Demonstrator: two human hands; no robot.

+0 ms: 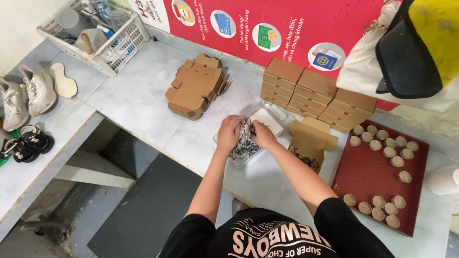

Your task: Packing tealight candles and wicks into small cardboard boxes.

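Note:
Both my hands are over a clear plastic tray (pixel 273 116) on the white counter. My left hand (pixel 229 133) and my right hand (pixel 263 135) together grip a bunch of black and white shredded paper (pixel 245 141), lifted a little above the tray. Right of my right hand lies an open brown cardboard box (pixel 311 141) with a few shreds inside.
A stack of flat brown box blanks (pixel 197 87) lies at the back left, folded brown boxes (pixel 315 94) stand stacked at the back. A dark red tray (pixel 370 177) with several small round cups sits at the right. A white basket (pixel 98 29) and shoes (pixel 27 95) are far left.

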